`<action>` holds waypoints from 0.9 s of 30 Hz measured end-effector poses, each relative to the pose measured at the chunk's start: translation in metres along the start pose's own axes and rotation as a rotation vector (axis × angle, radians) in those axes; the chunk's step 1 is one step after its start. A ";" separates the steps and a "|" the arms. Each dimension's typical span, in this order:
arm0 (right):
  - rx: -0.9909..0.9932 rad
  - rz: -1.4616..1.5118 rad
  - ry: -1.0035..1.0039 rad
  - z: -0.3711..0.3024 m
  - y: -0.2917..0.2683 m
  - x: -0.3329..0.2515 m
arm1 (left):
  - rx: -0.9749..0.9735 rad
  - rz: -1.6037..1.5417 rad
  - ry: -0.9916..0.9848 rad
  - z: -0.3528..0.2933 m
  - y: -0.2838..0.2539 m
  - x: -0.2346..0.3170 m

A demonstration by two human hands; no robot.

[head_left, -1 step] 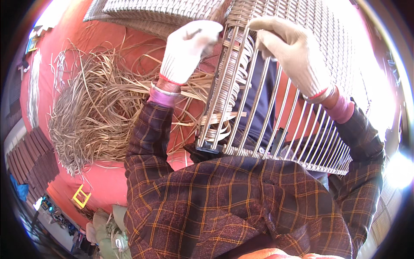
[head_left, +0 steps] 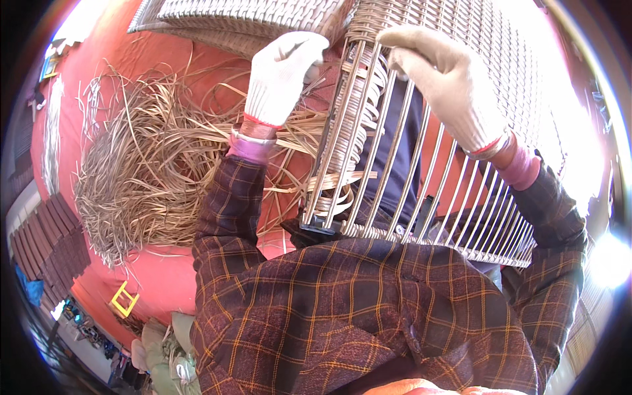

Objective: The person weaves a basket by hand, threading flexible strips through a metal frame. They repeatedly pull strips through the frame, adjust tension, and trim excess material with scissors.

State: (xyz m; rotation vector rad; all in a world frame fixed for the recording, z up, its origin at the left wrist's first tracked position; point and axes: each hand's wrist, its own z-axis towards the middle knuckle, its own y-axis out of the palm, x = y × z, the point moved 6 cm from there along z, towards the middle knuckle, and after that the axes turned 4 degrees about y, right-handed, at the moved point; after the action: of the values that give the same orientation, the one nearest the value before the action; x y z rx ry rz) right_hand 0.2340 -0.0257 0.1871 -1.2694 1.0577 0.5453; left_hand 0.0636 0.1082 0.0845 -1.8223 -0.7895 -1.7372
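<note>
A wicker panel (head_left: 484, 49) lies partly woven before me, its near part showing bare parallel rods (head_left: 431, 155) over my lap. Just left of the panel's edge hovers my left hand (head_left: 276, 82), in a white knit glove, fingers curled together; whatever they may pinch is hidden. My right hand (head_left: 451, 89), gloved too, bends over the rods where the weave ends. Its index finger and thumb point at the left rods, and I cannot make out what is between them. A coiled strand (head_left: 359, 112) wraps along the panel's left side, behind the rods.
A large tangled heap of flat tan strips (head_left: 151, 164) covers the red cloth (head_left: 158, 280) at left. Another woven wicker piece (head_left: 243, 20) lies beyond my left hand. A yellow frame-shaped object (head_left: 124, 299) is at lower left, near stacked brown slats (head_left: 49, 240).
My left hand has shifted slightly left, away from the panel's edge. The right hand stays at the end of the weave, its thumb slightly moved.
</note>
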 end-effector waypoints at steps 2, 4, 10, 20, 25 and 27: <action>-0.015 -0.295 -0.316 -0.001 0.008 -0.018 | 0.060 -0.014 0.039 0.002 -0.002 -0.009; -0.033 -0.515 -0.530 -0.002 0.021 -0.028 | 0.004 0.045 0.085 0.003 0.007 -0.019; -0.027 -0.787 -0.658 0.007 0.050 -0.028 | -0.051 -0.050 -0.039 0.009 0.017 -0.041; -0.020 -0.649 -0.694 0.006 0.044 -0.014 | -0.149 0.186 0.029 -0.003 0.005 -0.033; -0.055 -0.698 -0.719 0.001 0.043 -0.012 | -0.324 0.138 -0.112 0.005 0.001 -0.043; -0.058 -0.676 -0.707 -0.002 0.040 -0.016 | -0.377 0.200 -0.124 0.009 0.000 -0.043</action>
State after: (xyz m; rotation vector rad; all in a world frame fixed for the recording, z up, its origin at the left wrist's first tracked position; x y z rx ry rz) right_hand 0.1932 -0.0132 0.1815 -1.2479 0.0071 0.4404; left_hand 0.0692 0.1114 0.0411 -2.1873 -0.3200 -1.7413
